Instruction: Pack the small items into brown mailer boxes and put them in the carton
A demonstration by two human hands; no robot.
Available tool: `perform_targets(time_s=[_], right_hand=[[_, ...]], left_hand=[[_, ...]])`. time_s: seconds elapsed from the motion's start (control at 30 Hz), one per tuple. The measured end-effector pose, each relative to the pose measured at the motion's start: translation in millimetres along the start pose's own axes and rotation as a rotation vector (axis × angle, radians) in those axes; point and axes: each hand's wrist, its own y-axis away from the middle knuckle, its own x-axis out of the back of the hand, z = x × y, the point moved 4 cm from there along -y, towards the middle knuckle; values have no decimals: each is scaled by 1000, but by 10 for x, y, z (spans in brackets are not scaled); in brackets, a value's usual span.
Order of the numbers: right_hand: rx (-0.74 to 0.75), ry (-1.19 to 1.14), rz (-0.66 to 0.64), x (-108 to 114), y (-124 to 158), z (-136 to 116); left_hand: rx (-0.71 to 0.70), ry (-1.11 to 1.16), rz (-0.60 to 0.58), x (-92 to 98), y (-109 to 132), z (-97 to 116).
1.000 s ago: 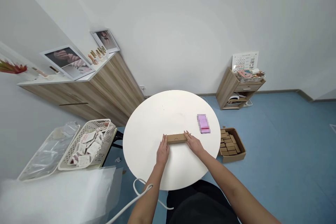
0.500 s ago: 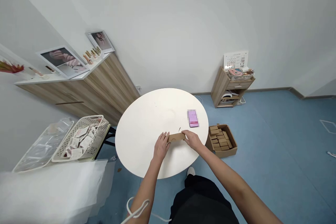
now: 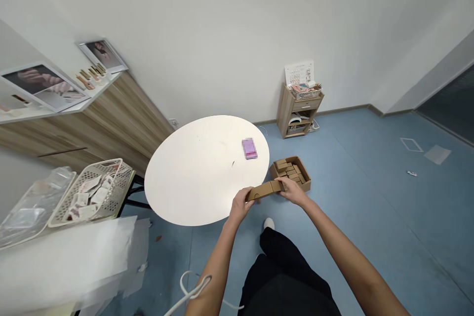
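Note:
A small brown cardboard box (image 3: pixel 262 190) is stretched between my hands, above the table's right front edge. It looks longer than one plain block, with a seam toward its right end; whether that is an opened flap or a slid-out part I cannot tell. My left hand (image 3: pixel 240 205) grips its left end. My right hand (image 3: pixel 292 190) has its fingers closed on the right end. Just beyond that hand, a larger open carton (image 3: pixel 305 186) on the floor holds several similar small boxes (image 3: pixel 292 174).
The round white table (image 3: pixel 181 173) carries a blurred purple item (image 3: pixel 249 148) and a small dark speck. White baskets with packets (image 3: pixel 91 195) stand at left beside a wooden cabinet (image 3: pixel 122 118). A small wooden drawer unit (image 3: pixel 283 111) stands by the wall.
Both hands have carried the box rightward, off the table top toward the carton. The box now appears longer, with a seam showing. My view has turned right.

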Motion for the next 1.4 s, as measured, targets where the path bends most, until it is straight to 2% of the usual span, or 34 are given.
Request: perform_targets(time_s=[0.2, 0.33, 0.47, 0.6, 0.67, 0.77, 0.83, 0.9, 0.97, 1.07, 1.17, 1.27, 1.4], right_hand=[[-64, -228, -38, 313, 281, 236], [-94, -369, -87, 529, 356, 508], [-185, -295, -110, 837, 356, 1047], [-198, 18, -106, 1143, 170, 1712], [-175, 137, -134, 1211, 9, 2032], [-171, 200, -162, 1164, -268, 2503], [-196, 182, -138, 1036, -454, 2830], [-249, 102, -58, 838, -633, 3189], [-343, -57, 65, 576, -799, 3601], [-495, -393, 229, 70, -1031, 4302], [-542, -620, 328, -458, -1276, 5004], [-528, -700, 364, -925, -1524, 5628], [-503, -743, 378, -1444, -1792, 6228]], left_hand=[[66, 203, -52, -306, 37, 171], [117, 246, -124, -726, -149, 177], [154, 179, -168, -1407, -451, 158], [228, 50, -67, -2173, -813, 135], [247, 41, -9, -2531, -1015, 123], [321, 109, 21, -3020, -1332, 3], [440, 201, 21, -3309, -1538, -197], [549, 299, 39, -3562, -1735, -478], [612, 365, 78, -3789, -1926, -830], [668, 409, 130, -4144, -2188, -1473], [676, 489, 173, -4547, -2425, -2168], [649, 584, 208, -4926, -2636, -2803], [648, 644, 241, -5287, -2829, -3452]])
